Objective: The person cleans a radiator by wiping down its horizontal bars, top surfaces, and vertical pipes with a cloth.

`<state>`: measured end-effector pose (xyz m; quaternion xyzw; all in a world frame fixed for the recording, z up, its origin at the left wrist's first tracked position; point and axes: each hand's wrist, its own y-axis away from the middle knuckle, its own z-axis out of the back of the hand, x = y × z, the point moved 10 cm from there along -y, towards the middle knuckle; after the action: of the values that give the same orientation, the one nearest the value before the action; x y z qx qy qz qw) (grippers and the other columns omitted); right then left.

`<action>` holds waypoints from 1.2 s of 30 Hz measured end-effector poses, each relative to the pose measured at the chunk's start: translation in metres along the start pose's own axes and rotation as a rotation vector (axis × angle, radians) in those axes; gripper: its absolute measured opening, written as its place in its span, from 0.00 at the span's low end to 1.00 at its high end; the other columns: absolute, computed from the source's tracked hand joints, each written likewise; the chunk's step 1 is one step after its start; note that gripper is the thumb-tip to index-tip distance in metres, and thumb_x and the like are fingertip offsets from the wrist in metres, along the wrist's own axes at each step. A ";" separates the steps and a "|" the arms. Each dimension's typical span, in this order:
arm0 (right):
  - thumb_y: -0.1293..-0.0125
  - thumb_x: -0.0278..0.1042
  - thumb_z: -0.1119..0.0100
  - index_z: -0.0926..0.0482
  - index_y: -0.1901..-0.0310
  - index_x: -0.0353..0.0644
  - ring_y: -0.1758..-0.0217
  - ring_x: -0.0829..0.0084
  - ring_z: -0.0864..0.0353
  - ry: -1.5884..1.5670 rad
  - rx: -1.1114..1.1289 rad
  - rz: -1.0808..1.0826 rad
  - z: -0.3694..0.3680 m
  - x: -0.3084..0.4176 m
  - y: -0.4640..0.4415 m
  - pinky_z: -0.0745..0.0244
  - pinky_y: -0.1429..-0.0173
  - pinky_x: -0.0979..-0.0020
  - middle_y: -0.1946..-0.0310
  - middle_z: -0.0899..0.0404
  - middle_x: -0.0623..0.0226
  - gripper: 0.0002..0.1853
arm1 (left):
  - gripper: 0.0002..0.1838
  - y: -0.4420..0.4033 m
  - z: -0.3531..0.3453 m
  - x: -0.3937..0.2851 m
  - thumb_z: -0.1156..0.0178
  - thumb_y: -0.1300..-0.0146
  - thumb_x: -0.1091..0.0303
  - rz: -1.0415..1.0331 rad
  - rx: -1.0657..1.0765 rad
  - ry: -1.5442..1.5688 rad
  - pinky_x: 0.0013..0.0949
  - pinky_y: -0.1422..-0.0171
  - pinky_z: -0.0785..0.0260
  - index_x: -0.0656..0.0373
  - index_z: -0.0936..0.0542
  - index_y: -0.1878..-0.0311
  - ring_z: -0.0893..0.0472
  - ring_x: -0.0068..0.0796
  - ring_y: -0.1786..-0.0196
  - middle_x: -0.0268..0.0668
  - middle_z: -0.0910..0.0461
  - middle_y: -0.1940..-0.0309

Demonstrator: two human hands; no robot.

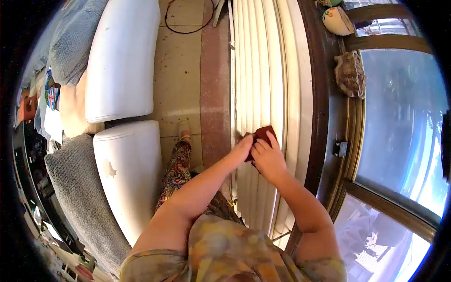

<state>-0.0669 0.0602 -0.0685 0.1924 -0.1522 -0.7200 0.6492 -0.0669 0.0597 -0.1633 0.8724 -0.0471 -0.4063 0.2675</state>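
You can pass freely along the upper ribbed panel (257,61) and over the tiled floor (179,80). White seat cushions (123,56) bar your left; the dark ledge (331,127), carrying a seashell (350,74), borders your right.

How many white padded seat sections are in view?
2: the far section at the left, and the near section beyond a narrow gap, with a worn patch. Others may be hidden.

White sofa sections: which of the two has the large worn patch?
The nearer section, lower in the view. Its brownish patch is near its left edge; the farther section shows only a small mark.
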 end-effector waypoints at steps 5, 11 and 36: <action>0.48 0.30 0.46 0.29 0.52 0.38 0.37 0.62 0.43 -0.345 -0.187 -0.212 0.033 -0.022 0.037 0.59 0.31 0.57 0.43 0.39 0.54 0.19 | 0.29 -0.020 -0.014 0.054 0.64 0.35 0.50 -0.075 -0.080 0.154 0.35 0.40 0.45 0.67 0.37 0.43 0.37 0.39 0.41 0.47 0.35 0.45; 0.36 0.31 0.62 0.56 0.36 0.35 0.34 0.52 0.52 -0.778 -0.491 -0.696 0.010 -0.070 0.049 0.53 0.33 0.62 0.37 0.53 0.46 0.28 | 0.32 0.034 -0.041 0.054 0.62 0.37 0.49 0.171 0.040 -0.994 0.50 0.36 0.57 0.68 0.41 0.40 0.48 0.50 0.35 0.50 0.42 0.40; 0.39 0.21 0.63 0.55 0.37 0.30 0.35 0.50 0.48 -0.835 -0.434 -0.694 -0.008 -0.076 0.037 0.53 0.34 0.63 0.39 0.49 0.44 0.28 | 0.33 -0.163 0.041 -0.130 0.61 0.37 0.57 -0.492 -0.334 -0.195 0.34 0.29 0.66 0.68 0.55 0.35 0.58 0.43 0.31 0.54 0.57 0.35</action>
<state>-0.0246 0.1324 -0.0523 -0.2063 -0.1723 -0.9201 0.2850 -0.2053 0.2204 -0.1785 0.7585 0.2074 -0.5427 0.2951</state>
